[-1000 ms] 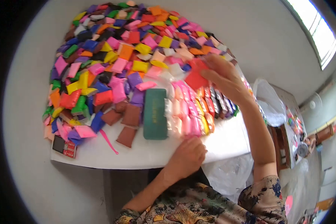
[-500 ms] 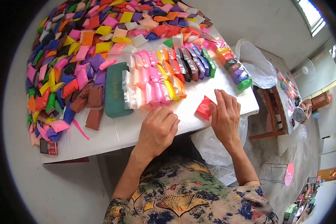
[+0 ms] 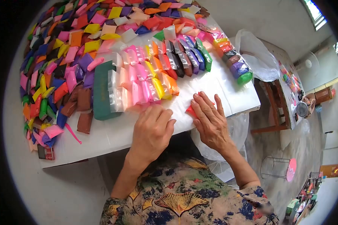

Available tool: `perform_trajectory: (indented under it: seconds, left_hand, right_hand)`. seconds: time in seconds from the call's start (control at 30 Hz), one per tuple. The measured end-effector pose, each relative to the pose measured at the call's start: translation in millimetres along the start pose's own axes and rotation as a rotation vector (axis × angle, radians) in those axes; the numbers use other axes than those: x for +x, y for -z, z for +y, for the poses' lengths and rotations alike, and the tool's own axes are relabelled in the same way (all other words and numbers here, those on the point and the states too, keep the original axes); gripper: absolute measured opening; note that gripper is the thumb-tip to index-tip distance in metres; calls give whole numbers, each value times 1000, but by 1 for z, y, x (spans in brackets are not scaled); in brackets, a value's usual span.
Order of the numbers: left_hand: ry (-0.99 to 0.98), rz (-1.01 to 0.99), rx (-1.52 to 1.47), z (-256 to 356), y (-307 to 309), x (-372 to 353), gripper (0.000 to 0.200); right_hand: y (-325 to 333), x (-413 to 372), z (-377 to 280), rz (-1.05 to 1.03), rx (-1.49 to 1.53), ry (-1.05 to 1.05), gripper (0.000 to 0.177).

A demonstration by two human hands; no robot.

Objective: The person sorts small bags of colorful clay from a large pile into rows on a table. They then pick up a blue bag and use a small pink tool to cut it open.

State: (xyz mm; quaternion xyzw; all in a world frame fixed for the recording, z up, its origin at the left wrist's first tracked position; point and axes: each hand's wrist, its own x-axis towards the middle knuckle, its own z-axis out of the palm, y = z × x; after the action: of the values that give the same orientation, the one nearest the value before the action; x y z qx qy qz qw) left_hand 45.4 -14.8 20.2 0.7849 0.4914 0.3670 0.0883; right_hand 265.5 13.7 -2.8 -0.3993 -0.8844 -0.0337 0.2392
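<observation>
Red packet (image 3: 190, 111) lies on the white worktop (image 3: 222, 84), well to the right of the green case (image 3: 104, 92), partly covered by the right hand (image 3: 210, 122). This hand is palm down, its fingers extended and slightly apart. The left hand (image 3: 152, 127), nearer the green case, has curled fingers; their grip cannot be told. Rows of coloured packets (image 3: 141, 90) adjoin the green case's right side; heaped packets (image 3: 83, 99) lie to its left.

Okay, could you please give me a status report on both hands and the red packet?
Right hand laid over red packet, mostly hiding it. Left hand curled near packet rows, grip unclear. Green case left of rows, apart from both hands.
</observation>
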Motion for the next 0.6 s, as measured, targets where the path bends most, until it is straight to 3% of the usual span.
perform_trajectory:
  seconds: [0.17,0.27,0.3,0.43,0.6]
  left_hand:
    - [-59,30,-11,7,-31,17,18]
    - [-84,5,18,6,-39,21,15]
    - [-94,11,30,5,-40,22,15]
    - [-148,29,78,4,-45,22,13]
    - [-219,44,114,3,-49,25,12]
  right_hand:
    - [1,-2,6,26,100,16,62]
    - [3,-13,2,228,266,-110,63]
    - [1,-16,0,333,213,-150,53]
    - [2,-21,-6,314,-21,-194,30]
    - [-7,-15,-9,364,-67,-155,16]
